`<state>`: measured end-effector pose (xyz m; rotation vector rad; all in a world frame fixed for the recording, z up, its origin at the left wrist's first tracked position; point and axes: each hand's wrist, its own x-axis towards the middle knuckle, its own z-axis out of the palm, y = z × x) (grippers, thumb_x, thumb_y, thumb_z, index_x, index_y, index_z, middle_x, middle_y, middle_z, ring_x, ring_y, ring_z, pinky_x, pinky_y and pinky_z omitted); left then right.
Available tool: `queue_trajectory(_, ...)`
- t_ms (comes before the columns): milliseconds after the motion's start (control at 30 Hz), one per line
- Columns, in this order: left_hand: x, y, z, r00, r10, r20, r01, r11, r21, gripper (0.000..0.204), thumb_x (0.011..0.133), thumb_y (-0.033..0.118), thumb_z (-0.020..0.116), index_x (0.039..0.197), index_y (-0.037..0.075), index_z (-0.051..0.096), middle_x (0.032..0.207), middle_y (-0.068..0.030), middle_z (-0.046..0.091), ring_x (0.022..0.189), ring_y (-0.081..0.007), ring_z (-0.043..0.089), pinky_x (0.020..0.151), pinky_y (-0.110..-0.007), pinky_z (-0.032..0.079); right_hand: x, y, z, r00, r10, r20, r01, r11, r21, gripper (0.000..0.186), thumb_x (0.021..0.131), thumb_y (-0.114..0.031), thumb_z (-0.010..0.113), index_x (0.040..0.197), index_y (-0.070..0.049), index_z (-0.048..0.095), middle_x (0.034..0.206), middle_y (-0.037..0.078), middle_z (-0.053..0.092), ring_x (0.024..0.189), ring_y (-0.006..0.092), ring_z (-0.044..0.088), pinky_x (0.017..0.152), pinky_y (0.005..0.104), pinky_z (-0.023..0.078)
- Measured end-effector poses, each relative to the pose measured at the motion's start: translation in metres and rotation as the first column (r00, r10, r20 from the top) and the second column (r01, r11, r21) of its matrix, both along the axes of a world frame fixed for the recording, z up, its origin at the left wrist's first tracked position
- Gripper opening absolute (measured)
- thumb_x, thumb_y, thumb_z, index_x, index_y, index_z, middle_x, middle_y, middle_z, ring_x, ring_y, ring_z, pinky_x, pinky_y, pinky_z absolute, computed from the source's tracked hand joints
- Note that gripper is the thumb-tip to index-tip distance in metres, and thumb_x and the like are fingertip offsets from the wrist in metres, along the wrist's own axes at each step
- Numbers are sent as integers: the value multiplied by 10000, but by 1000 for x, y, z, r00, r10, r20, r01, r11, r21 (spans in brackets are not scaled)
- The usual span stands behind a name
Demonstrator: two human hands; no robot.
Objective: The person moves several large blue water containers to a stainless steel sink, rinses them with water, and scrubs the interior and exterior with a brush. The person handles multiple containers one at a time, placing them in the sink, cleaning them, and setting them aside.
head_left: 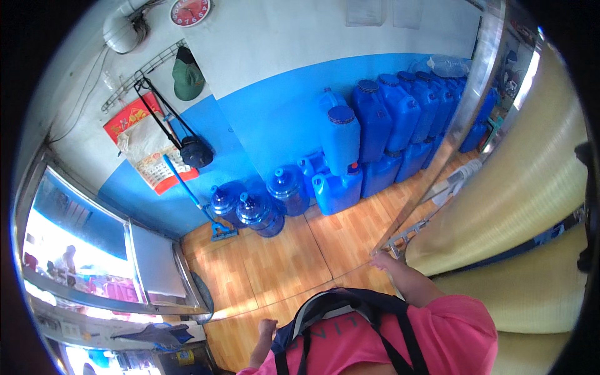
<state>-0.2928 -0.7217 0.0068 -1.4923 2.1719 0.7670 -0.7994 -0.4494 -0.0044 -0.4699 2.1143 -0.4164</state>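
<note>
My left hand (269,327) hangs low at my side over the wood-look floor, fingers curled in a loose fist with nothing visible in it. Forward on the right, my right hand (382,260) is by the lower end of an upright metal post (459,134). Its fingers are too small and partly hidden to show whether they touch the post or hold anything. Close to that hand are small metal fittings (406,235) and a large yellowish cylindrical tank (500,187). A dark apron with straps (353,303) covers my pink shirt.
Blue water jugs (340,137) stand stacked along the blue-and-white wall. Several round water bottles (259,215) stand on the floor beside a blue mop (223,231). A cap (187,78) and a black bag (195,152) hang above. To the left is a glazed door frame (134,262).
</note>
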Motion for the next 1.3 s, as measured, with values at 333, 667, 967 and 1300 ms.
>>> queue_trajectory(333,-299,-109,90,802,-137,-582,136,990,-47,436,791,254,661,1151,21,583,1040,-200,654,842,-291,669,784,-382,526,-129,-61,-92,794,554,-250,-471,820,325,326,678,-446,657,839,-171,727,872,79,695,816,303,647,709,415,518)
queue_trajectory(667,-447,-156,119,670,104,-735,15,988,153,378,838,227,658,1125,-14,607,1019,-160,670,959,-239,646,800,-341,509,-302,-129,-74,834,415,-364,-338,905,257,258,734,-343,584,831,-145,717,912,78,685,897,268,631,761,403,512)
queue_trajectory(967,-602,-195,183,509,-185,-841,238,969,-70,283,846,139,642,1081,-19,625,986,-150,677,907,-215,657,789,-317,507,-407,-121,-12,569,-667,-480,519,745,-419,201,740,-223,607,829,-68,700,868,124,687,822,300,654,735,386,526)
queue_trajectory(1300,-794,-285,218,256,-317,-913,212,940,-266,262,823,87,619,1067,-8,640,1030,-163,671,952,-266,647,830,-356,496,-454,-146,148,78,-910,-406,697,341,-631,250,724,-213,619,890,-49,710,807,149,689,781,278,668,747,378,517)
